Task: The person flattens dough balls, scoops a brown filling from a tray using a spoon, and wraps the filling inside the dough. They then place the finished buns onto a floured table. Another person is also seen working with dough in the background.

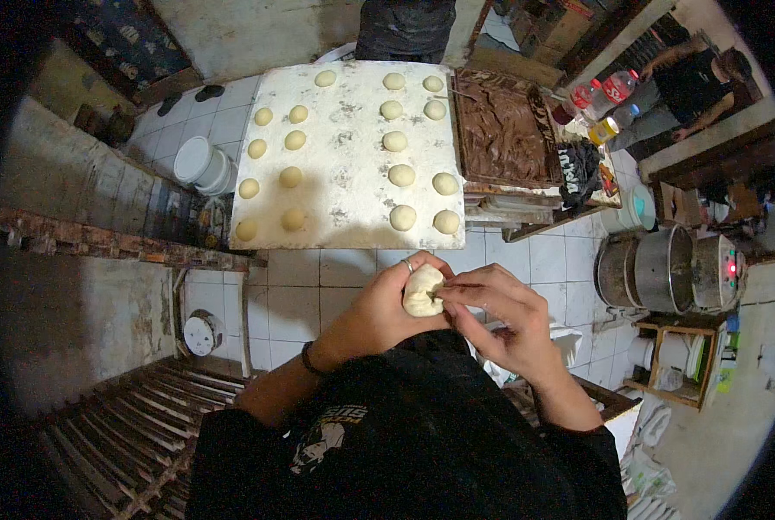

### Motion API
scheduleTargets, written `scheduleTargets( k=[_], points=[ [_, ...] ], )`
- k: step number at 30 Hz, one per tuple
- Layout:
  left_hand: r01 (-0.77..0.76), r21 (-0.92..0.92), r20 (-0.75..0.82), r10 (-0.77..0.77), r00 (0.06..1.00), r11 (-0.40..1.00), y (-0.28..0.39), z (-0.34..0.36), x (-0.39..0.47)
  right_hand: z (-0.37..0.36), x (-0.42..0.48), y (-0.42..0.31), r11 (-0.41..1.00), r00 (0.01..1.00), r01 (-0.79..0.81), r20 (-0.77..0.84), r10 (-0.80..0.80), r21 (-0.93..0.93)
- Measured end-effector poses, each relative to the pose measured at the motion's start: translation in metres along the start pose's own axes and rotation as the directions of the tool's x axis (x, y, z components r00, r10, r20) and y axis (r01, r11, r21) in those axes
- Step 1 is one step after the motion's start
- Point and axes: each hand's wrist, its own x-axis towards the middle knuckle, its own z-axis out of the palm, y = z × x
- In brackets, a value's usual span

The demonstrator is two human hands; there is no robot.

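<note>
My left hand (387, 302), with a ring on one finger, cups a pale piece of dough (423, 292) close in front of my chest. The fingertips of my right hand (504, 309) pinch the dough's right side, where the surface is folded. Beyond my hands lies a floured board (345, 214) bearing several round dough balls, among them one near its front right corner (446, 221). To the board's right, a rectangular tray (462, 156) holds a brown chocolate-like paste (507, 130), with a thin utensil lying at its left edge.
Plastic bottles (611, 91) and a black plastic bag (579, 175) stand right of the tray. A person (693, 84) is at the far right, another (405, 29) behind the board. White buckets (199, 162) stand left; large metal pots (663, 266) are at right. A slatted wooden rack (134, 422) is lower left.
</note>
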Motion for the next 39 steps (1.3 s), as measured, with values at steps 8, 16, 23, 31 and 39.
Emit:
scheduleTargets(
  k=[8,16,23,31,39],
  points=[
    [-0.080,0.114,-0.215,0.104,0.971,0.990,-0.028,0.022,-0.005,0.000,0.002,-0.003,0.947,0.960,-0.277,-0.007,0.282,0.161],
    [-0.066,0.079,-0.023,0.068,0.997,0.995,-0.011,0.014,-0.007,-0.006,0.003,0.003,0.949,0.948,-0.291,0.171,0.269,0.124],
    [-0.060,0.096,-0.068,0.067,0.995,0.994,-0.013,0.017,-0.005,0.003,0.002,0.010,0.995,0.984,-0.097,0.153,0.091,0.033],
    [-0.053,-0.040,-0.046,0.051,0.998,0.998,-0.025,0.015,-0.005,0.006,0.000,0.010,0.987,0.967,-0.161,0.197,0.162,-0.019],
    [0.094,0.083,0.010,-0.095,0.995,0.992,-0.013,0.005,-0.001,0.008,0.000,0.011,0.996,0.977,-0.088,0.196,0.088,-0.007]
  ],
)
